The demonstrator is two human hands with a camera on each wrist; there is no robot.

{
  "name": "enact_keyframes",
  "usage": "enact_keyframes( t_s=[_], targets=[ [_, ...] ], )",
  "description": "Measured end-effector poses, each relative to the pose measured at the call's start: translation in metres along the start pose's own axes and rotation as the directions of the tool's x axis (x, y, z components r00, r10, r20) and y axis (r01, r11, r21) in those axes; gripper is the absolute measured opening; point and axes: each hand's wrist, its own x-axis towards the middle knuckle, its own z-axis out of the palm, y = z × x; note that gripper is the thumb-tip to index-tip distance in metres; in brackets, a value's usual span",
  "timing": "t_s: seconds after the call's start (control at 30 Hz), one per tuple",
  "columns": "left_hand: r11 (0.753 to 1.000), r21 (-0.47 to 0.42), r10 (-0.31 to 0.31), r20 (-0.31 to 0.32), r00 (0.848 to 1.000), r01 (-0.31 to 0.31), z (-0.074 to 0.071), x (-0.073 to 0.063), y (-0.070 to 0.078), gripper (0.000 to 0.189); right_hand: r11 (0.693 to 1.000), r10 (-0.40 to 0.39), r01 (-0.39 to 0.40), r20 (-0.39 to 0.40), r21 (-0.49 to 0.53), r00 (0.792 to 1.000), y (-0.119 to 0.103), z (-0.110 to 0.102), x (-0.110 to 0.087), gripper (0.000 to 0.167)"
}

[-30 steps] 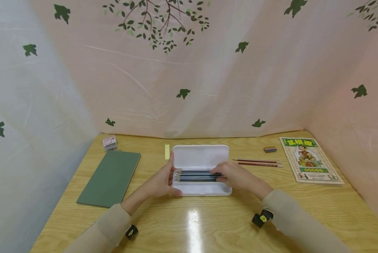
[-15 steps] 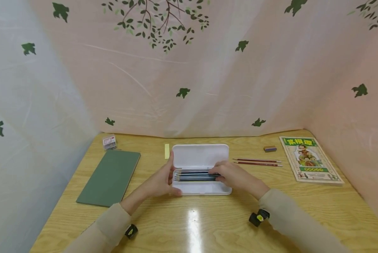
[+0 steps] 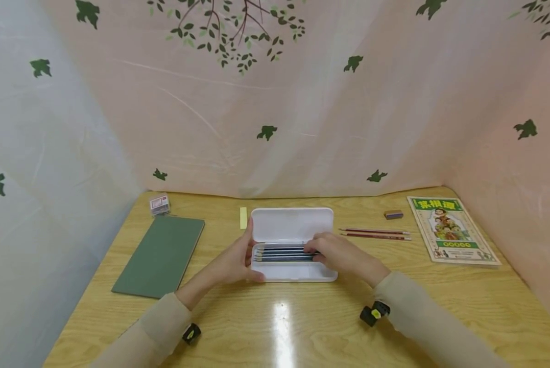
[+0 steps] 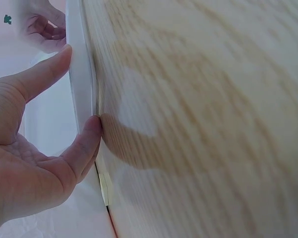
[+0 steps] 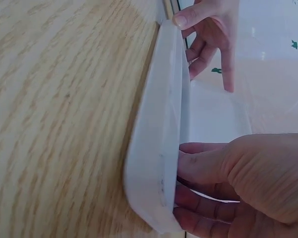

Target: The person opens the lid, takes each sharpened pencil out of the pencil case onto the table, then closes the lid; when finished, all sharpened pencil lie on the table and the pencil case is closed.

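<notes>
An open white pencil case point(image 3: 297, 273) lies in the middle of the table in the head view, lid raised at the back. Several dark-striped pencils point(image 3: 284, 254) lie side by side in its tray, tips to the left. My left hand point(image 3: 231, 263) grips the case's left end, thumb at the front corner and fingers behind. At the other end, my right hand point(image 3: 336, 253) reaches into the tray, its curled fingers holding the pencils' right ends. The case wall point(image 5: 153, 129) hides those fingertips in the right wrist view.
Two red pencils point(image 3: 376, 234) lie right of the case, near an eraser point(image 3: 393, 214) and an illustrated booklet point(image 3: 454, 230). A green notebook point(image 3: 160, 255) and a small clear box point(image 3: 160, 205) are at left. A yellow strip point(image 3: 243, 218) lies behind my left hand.
My right hand has shifted very slightly left over the pencils, its wrist moving along. My left hand keeps its grip on the case, which stays in place.
</notes>
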Motion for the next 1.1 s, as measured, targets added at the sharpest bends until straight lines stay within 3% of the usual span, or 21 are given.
enact_keyframes(
  t_s=[0.27, 0.63, 1.1],
  targets=[
    [0.998, -0.057, 0.024, 0.026, 0.999, -0.023, 0.0009, 0.0017, -0.0020, 0.142, 1.000, 0.009, -0.009, 0.026, -0.008, 1.000, -0.0011, -0.0024, 0.0023, 0.018],
    [0.999, -0.043, 0.025, 0.017, 1.000, -0.024, -0.0004, 0.0010, -0.0017, 0.142, 0.998, 0.017, -0.013, 0.063, -0.061, 0.998, -0.0041, -0.0022, 0.0032, 0.018],
    [0.998, -0.041, 0.044, 0.027, 0.999, -0.043, -0.0010, 0.0002, -0.0019, 0.141, 0.999, 0.025, -0.024, 0.023, -0.035, 0.999, -0.0039, -0.0001, 0.0019, 0.019]
  ],
)
